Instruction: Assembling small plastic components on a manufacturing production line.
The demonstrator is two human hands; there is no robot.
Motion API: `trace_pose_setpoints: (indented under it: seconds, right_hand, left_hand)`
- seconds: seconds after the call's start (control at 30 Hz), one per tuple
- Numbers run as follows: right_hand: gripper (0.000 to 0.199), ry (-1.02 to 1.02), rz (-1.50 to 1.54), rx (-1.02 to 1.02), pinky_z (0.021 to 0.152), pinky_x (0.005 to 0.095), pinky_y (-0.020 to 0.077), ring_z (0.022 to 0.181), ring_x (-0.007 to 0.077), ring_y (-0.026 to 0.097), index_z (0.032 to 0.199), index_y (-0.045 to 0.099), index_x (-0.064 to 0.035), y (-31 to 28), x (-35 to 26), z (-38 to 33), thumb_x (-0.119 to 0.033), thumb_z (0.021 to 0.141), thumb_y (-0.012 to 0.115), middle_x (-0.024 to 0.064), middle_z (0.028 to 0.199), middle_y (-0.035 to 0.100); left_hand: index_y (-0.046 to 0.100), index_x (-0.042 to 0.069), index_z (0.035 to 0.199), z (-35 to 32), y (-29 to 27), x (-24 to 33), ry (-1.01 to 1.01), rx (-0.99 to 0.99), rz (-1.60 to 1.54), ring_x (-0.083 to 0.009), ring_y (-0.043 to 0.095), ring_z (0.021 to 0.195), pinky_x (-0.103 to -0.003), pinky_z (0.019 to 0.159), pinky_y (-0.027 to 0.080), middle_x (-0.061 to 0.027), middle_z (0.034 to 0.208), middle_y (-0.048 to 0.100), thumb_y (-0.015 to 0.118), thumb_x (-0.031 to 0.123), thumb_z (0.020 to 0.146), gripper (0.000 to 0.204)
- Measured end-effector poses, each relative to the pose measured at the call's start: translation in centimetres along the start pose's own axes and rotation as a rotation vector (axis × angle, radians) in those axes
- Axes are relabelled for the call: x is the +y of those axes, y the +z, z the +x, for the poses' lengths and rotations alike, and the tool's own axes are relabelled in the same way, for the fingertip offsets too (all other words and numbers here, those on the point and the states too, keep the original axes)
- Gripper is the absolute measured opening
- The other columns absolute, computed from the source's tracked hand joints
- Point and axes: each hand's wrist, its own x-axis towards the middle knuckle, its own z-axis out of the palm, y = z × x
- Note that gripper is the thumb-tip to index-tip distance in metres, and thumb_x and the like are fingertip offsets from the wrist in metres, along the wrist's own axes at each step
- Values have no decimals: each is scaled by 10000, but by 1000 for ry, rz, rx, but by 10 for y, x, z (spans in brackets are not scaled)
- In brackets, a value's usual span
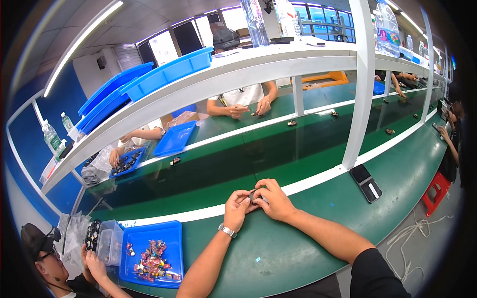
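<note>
My left hand (236, 208), with a metal watch on its wrist, and my right hand (273, 199) meet at the near edge of the green conveyor belt (208, 181). Between their closed fingertips is a small dark piece (252, 197), mostly covered, so its kind does not show. Left of my left forearm lies a blue tray (177, 238) holding a heap of small, many-coloured electronic parts (153, 260). A black phone-like object (366, 183) rests on the green tabletop to the right of my hands.
A white frame post (358, 99) rises beyond my right hand, carrying a shelf with blue trays (169, 73) and bottles. Small parts (291, 123) sit spaced along the belt. A clear plastic box (110, 238) adjoins the blue tray. Co-workers sit across, left and far right.
</note>
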Motion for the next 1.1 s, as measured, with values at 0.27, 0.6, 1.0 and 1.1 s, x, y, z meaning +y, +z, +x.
trace_pose_setpoints:
  seconds: [0.27,0.6,1.0,1.1]
  right_hand:
    - [72,71,62,-29,926,399,463,1122,322,513,899,613,-38,4,3,-2,-87,864,651,128,1175,546]
    - [46,167,306,-205,953,375,454,1155,275,509,935,623,-57,-1,23,-8,-86,899,623,105,1208,541]
    - [60,253,207,-182,904,352,504,1068,259,590,911,661,-27,-3,19,-15,-82,896,642,132,1173,565]
    - [88,361,284,-134,811,316,558,1013,241,616,920,640,-10,1,12,-31,-69,870,682,152,1195,535]
  left_hand:
    - [525,-3,1103,-2,-2,-5,94,-20,150,-232,633,1077,-394,903,597,-155,1171,602,550,3,962,143]
    - [548,-1,1067,0,-4,-11,5,-45,164,-199,642,1061,-349,902,595,-124,1171,617,535,26,986,86]
    - [650,8,999,-3,8,-15,249,-69,799,-246,663,1031,-341,892,532,-137,1289,615,594,37,921,100]
    - [649,31,959,-10,5,-22,390,-104,1050,-334,616,1113,-394,944,501,-166,1303,599,604,72,911,78]
